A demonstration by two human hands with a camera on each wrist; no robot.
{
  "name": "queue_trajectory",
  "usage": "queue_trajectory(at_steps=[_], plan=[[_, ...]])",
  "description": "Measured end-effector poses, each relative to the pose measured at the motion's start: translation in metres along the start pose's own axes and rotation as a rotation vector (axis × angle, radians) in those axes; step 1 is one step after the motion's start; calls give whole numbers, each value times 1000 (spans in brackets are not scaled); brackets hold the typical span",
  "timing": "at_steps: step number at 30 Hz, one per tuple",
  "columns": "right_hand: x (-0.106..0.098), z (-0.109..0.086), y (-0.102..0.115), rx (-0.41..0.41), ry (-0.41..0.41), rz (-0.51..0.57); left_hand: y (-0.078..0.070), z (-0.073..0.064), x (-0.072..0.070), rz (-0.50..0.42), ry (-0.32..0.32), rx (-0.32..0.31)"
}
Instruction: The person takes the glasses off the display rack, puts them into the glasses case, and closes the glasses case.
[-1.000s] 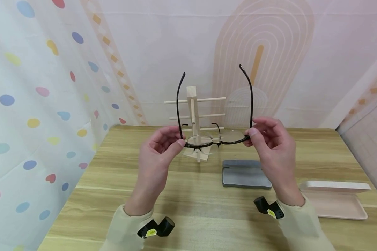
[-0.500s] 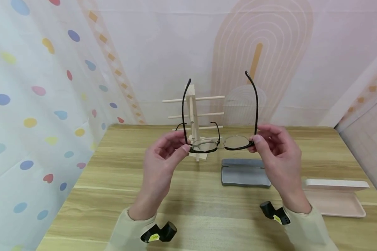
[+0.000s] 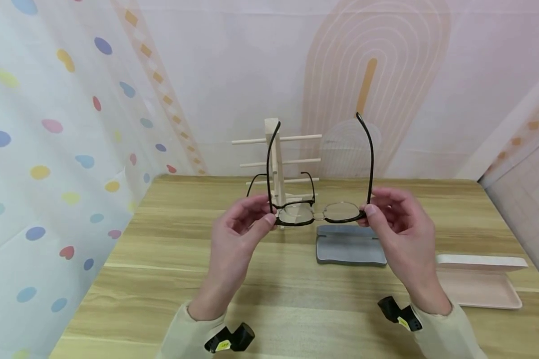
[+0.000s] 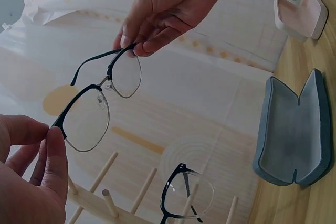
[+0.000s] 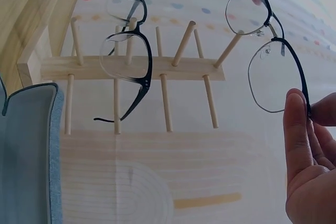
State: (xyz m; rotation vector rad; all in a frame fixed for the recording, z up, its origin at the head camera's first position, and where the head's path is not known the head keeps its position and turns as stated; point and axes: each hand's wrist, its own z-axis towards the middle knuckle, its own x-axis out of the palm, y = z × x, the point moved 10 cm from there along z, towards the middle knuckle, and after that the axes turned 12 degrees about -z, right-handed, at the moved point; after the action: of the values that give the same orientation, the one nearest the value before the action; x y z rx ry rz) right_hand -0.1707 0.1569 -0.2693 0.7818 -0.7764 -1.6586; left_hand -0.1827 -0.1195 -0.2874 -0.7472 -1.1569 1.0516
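A pair of eyeglasses [image 3: 295,224] with black upper rims and thin metal lower rims is held up above the table, temples unfolded and pointing up and away. My left hand [image 3: 235,239] pinches its left hinge corner between thumb and fingers. The right hand [image 3: 404,234] grips the opposite corner the same way. Behind them stands a wooden display rack [image 3: 271,127] with several horizontal dowels. Low on that rack hangs a second pair of glasses [image 5: 147,59], black on top with clear lower rims; in the head view the held pair partly overlaps it.
An open grey-blue glasses case [image 3: 351,249] lies right of the rack, on the wood-grain table [image 3: 161,279]. Farther right sits an open pale pink case [image 3: 482,289], partly behind the right wrist. A patterned curtain [image 3: 206,75] hangs behind the table and along its left side.
Both hands have moved the held glasses slightly down and to the right. More of the glasses on the rack now shows above the held frame.
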Motion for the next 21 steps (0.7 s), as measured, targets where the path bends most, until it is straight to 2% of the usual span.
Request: queue_trajectory(at_steps=[10, 13, 17, 21], plan=[[-3, -8, -4, 38, 26, -136, 7, -4, 1, -9, 14, -7], [-4, -11, -4, 12, 23, -134, 9, -6, 2, -11, 20, -10], [-5, -13, -6, -12, 5, -53, 12, -8, 3, -11, 29, -15], [-7, -16, -10, -1, -5, -27, 17, -9, 2, -4, 28, -23]])
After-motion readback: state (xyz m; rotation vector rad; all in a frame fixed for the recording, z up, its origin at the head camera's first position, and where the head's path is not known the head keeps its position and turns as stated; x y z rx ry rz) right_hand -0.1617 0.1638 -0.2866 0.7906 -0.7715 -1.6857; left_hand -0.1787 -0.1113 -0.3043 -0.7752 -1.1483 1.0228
